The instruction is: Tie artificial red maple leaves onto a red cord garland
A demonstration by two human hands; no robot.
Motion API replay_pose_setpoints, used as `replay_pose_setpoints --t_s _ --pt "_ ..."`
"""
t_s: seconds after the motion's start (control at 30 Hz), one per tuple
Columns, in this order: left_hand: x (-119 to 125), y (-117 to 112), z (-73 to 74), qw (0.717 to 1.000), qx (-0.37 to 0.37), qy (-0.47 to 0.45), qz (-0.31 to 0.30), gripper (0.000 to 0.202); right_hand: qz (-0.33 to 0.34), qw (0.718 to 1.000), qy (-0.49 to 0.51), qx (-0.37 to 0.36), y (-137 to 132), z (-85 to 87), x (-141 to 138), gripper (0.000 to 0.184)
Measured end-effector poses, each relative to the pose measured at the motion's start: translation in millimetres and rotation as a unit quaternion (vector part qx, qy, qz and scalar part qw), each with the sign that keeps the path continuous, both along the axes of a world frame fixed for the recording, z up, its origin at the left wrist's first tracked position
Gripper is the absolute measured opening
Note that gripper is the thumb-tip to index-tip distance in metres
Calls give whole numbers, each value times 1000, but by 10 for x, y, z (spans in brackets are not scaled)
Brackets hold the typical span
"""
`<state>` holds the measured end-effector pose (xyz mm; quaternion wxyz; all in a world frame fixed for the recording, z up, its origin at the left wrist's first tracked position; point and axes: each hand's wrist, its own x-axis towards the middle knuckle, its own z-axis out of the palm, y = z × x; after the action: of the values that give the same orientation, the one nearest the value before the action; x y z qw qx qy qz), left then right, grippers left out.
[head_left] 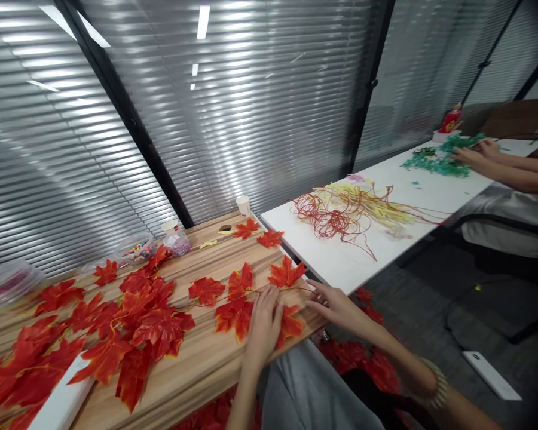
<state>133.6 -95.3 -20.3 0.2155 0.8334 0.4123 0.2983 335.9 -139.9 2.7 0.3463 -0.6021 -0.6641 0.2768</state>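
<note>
My left hand (263, 322) lies flat with fingers stretched out on red artificial maple leaves (235, 310) near the front right corner of a wooden table (197, 370). My right hand (336, 304) rests at that corner's edge, fingers extended, touching a thin stem that runs toward a leaf (286, 273). Neither hand grips anything that I can make out. A long garland of red leaves (130, 322) spreads left across the table.
A white table (385, 197) to the right bears tangled red and yellow cords (341, 215) and green pieces (439, 161), where another person's hands (475, 156) work. Paper cups (242, 205), bead containers (137, 251) and a white board (60, 400) lie around. More leaves lie on my lap.
</note>
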Motion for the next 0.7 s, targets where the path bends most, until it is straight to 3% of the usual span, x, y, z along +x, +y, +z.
replay_pose_setpoints --t_s 0.13,0.23,0.37,0.57,0.7 --pt "17 69 7 986 -53 -143 71 27 69 997 16 -34 261 61 -80 36" --pt "87 98 13 977 -47 -160 136 26 78 994 55 -59 350 37 -165 31" --pt "140 127 -1 979 -51 -138 142 26 54 993 96 -43 347 8 -277 31" --pt "25 115 -56 943 -139 -276 125 28 67 982 159 -74 339 -43 -373 34" --pt "3 61 -42 909 -60 -360 203 31 113 969 201 -85 408 -158 -388 37"
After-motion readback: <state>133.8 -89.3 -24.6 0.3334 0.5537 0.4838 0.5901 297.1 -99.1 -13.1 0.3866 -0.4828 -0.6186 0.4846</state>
